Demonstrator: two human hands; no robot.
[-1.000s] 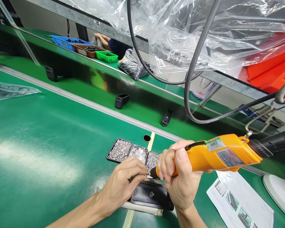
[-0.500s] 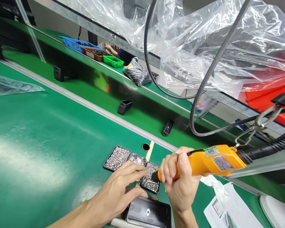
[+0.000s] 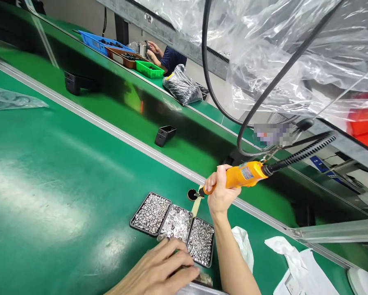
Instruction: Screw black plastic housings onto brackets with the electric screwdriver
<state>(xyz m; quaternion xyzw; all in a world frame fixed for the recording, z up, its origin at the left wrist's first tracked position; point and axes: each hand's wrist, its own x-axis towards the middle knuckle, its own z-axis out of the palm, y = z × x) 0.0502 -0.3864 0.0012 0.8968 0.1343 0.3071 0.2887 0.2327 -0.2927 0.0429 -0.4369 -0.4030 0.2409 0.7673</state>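
Note:
My right hand is wrapped round an orange electric screwdriver. Its tip points left and down at a small round black cup or hole beside a yellow tape strip. Near the bottom edge, my left hand has its fingers stretched and slightly apart, close to a metallic piece mostly cut off by the frame. Just beyond these fingers lie three shallow trays of small metal parts: a left tray, a middle tray of washer-like pieces and a right tray of nut-like pieces.
A grey rail crosses the green bench, with black housings beyond it. The screwdriver's cable loops overhead near plastic sheeting. White cloth and paper lie right. Behind are coloured bins and a co-worker's hands.
My right hand has carried the screwdriver from the right tray away to the round black cup. My left hand appears lower, and the black casing near it has left view.

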